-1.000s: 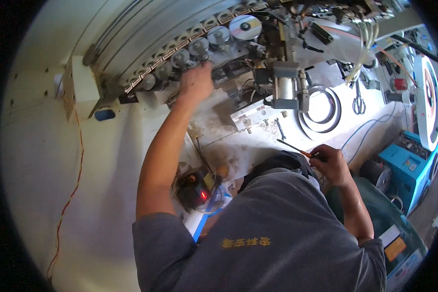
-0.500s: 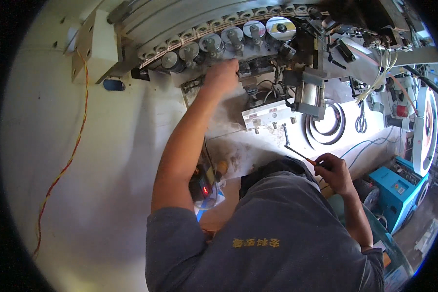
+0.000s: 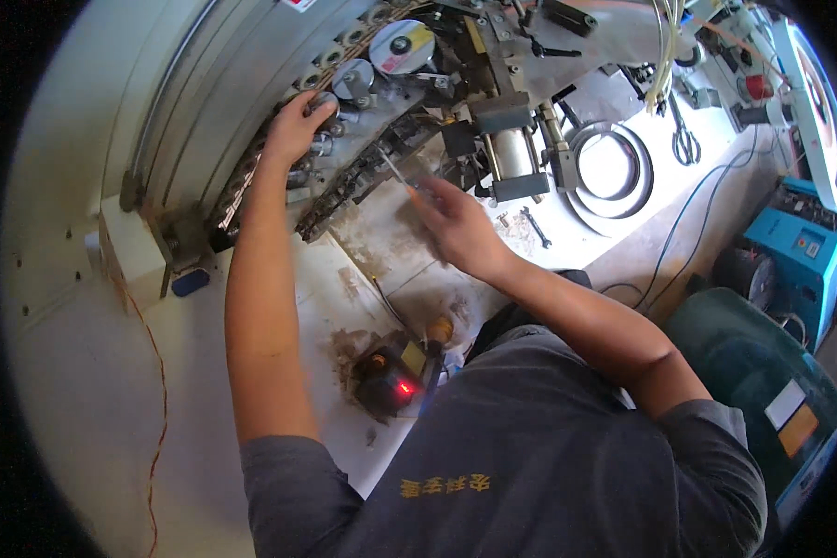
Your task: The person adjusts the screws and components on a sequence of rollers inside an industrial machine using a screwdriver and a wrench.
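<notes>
Near the top, a round wheel is touched by the left hand. Its thumb and fingers are bent partway around the wheel, but how tightly cannot be told. A screwdriver is held in the blurry right hand, with fingers curled around the handle. Its metal end is pointed at a long dark machine part. A wrench is seen on the white table.
</notes>
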The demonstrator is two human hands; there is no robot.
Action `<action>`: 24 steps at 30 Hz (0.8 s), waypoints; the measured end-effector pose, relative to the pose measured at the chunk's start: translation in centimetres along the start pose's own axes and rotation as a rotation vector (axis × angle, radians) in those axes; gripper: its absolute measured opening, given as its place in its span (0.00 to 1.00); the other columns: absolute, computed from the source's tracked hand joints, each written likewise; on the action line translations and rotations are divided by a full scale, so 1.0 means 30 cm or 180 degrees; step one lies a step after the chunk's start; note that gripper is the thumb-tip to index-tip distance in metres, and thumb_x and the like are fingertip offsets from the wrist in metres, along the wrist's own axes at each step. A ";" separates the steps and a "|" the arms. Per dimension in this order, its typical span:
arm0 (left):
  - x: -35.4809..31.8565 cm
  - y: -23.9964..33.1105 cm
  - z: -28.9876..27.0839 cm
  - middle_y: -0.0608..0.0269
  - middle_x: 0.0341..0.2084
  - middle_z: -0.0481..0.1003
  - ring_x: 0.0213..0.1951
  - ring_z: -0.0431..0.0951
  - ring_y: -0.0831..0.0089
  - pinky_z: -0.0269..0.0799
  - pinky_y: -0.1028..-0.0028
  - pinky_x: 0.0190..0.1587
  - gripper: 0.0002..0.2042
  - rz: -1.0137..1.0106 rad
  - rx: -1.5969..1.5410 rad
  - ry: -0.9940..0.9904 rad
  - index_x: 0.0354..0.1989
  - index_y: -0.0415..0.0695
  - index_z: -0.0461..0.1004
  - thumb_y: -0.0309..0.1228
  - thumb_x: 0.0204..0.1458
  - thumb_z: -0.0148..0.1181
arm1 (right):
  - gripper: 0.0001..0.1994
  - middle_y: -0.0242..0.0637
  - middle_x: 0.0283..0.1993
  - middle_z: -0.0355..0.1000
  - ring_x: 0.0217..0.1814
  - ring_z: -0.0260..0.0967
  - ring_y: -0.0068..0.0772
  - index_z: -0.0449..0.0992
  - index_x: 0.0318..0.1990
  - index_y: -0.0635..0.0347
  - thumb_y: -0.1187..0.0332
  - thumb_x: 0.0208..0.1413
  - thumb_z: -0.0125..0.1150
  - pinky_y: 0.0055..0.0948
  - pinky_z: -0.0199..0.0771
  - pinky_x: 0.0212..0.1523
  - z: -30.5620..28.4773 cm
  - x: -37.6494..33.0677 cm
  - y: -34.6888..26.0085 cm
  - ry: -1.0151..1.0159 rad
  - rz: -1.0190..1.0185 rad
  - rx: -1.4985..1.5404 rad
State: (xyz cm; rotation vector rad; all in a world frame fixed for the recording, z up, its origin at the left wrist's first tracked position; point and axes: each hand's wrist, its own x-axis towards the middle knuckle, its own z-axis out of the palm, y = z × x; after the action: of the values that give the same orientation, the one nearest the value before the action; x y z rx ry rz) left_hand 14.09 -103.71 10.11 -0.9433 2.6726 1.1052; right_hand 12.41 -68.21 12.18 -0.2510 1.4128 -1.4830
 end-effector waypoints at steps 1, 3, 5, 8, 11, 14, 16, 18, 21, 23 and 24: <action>0.008 0.026 0.010 0.53 0.54 0.78 0.55 0.77 0.61 0.70 0.63 0.58 0.30 -0.0107 0.0114 -0.0004 0.64 0.40 0.72 0.49 0.62 0.62 | 0.22 0.37 0.29 0.75 0.18 0.68 0.26 0.66 0.67 0.62 0.62 0.71 0.52 0.30 0.69 0.18 0.012 0.063 0.011 0.0055 -0.0136 0.0115; 0.003 0.019 0.032 0.53 0.54 0.78 0.54 0.77 0.61 0.70 0.63 0.58 0.29 0.0035 0.0145 0.0093 0.64 0.40 0.72 0.50 0.62 0.62 | 0.22 0.39 0.28 0.75 0.18 0.70 0.29 0.65 0.68 0.62 0.64 0.70 0.51 0.32 0.71 0.17 0.032 0.152 -0.016 0.0017 -0.0053 0.0317; -0.002 0.001 0.045 0.52 0.54 0.78 0.54 0.77 0.60 0.70 0.63 0.57 0.29 0.0185 0.0169 0.0232 0.63 0.39 0.72 0.50 0.63 0.61 | 0.23 0.41 0.27 0.75 0.18 0.72 0.31 0.64 0.69 0.62 0.66 0.69 0.51 0.33 0.73 0.17 0.044 0.219 -0.030 -0.0049 -0.0002 0.0499; -0.024 -0.012 0.084 0.41 0.44 0.80 0.46 0.79 0.44 0.73 0.56 0.50 0.29 0.0480 0.0800 0.0987 0.57 0.39 0.74 0.55 0.63 0.57 | 0.27 0.38 0.32 0.68 0.19 0.70 0.28 0.59 0.73 0.66 0.71 0.67 0.49 0.31 0.75 0.17 0.056 0.286 -0.036 -0.0067 0.0101 0.0716; -0.037 -0.009 0.098 0.39 0.43 0.79 0.46 0.78 0.39 0.72 0.51 0.48 0.27 0.0178 0.1382 0.1076 0.55 0.39 0.73 0.53 0.65 0.54 | 0.26 0.40 0.33 0.72 0.19 0.72 0.29 0.61 0.71 0.68 0.71 0.66 0.49 0.31 0.76 0.18 0.066 0.314 -0.056 -0.0001 0.0144 0.0727; -0.049 0.016 0.113 0.38 0.42 0.79 0.46 0.77 0.36 0.71 0.47 0.46 0.25 0.0348 0.1317 0.1153 0.52 0.41 0.73 0.53 0.67 0.48 | 0.25 0.44 0.34 0.76 0.20 0.74 0.30 0.63 0.70 0.69 0.72 0.65 0.50 0.32 0.79 0.19 0.058 0.328 -0.092 -0.0041 0.0149 0.0225; -0.043 0.020 0.112 0.38 0.40 0.80 0.44 0.78 0.36 0.71 0.45 0.46 0.25 0.0345 0.1292 0.1189 0.50 0.45 0.75 0.55 0.67 0.45 | 0.25 0.46 0.35 0.77 0.20 0.75 0.31 0.64 0.69 0.69 0.72 0.65 0.51 0.32 0.80 0.20 0.073 0.347 -0.092 -0.0109 0.0055 0.0110; -0.040 0.013 0.104 0.37 0.40 0.80 0.44 0.78 0.34 0.71 0.45 0.46 0.26 0.0237 0.1375 0.1206 0.52 0.43 0.76 0.55 0.67 0.46 | 0.25 0.48 0.35 0.78 0.21 0.76 0.31 0.65 0.68 0.69 0.72 0.65 0.51 0.32 0.81 0.21 0.082 0.365 -0.098 -0.0169 -0.0050 0.0001; -0.037 -0.003 0.099 0.35 0.38 0.80 0.43 0.77 0.32 0.71 0.45 0.46 0.29 -0.0064 0.1570 0.1225 0.51 0.42 0.77 0.58 0.65 0.47 | 0.25 0.48 0.35 0.78 0.21 0.77 0.32 0.66 0.68 0.69 0.72 0.63 0.52 0.32 0.82 0.22 0.085 0.378 -0.120 -0.0142 0.0016 -0.0199; -0.029 0.004 0.103 0.36 0.37 0.80 0.42 0.78 0.33 0.71 0.45 0.45 0.29 -0.0076 0.1595 0.1267 0.48 0.42 0.77 0.59 0.64 0.48 | 0.15 0.51 0.29 0.78 0.22 0.81 0.39 0.73 0.52 0.73 0.73 0.61 0.53 0.35 0.84 0.22 0.080 0.391 -0.131 0.0047 0.0256 0.0174; -0.027 0.008 0.107 0.36 0.37 0.80 0.42 0.78 0.33 0.71 0.45 0.45 0.29 -0.0078 0.1583 0.1269 0.48 0.42 0.77 0.59 0.64 0.48 | 0.18 0.51 0.29 0.79 0.23 0.81 0.39 0.73 0.56 0.71 0.72 0.61 0.53 0.35 0.83 0.22 0.079 0.397 -0.124 0.0067 0.0150 0.0067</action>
State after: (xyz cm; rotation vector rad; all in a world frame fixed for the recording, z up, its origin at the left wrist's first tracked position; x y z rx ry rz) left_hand 14.18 -101.02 8.15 -1.1757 3.0011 0.2225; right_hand 6.88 -79.50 10.31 -0.1882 1.4100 -1.4650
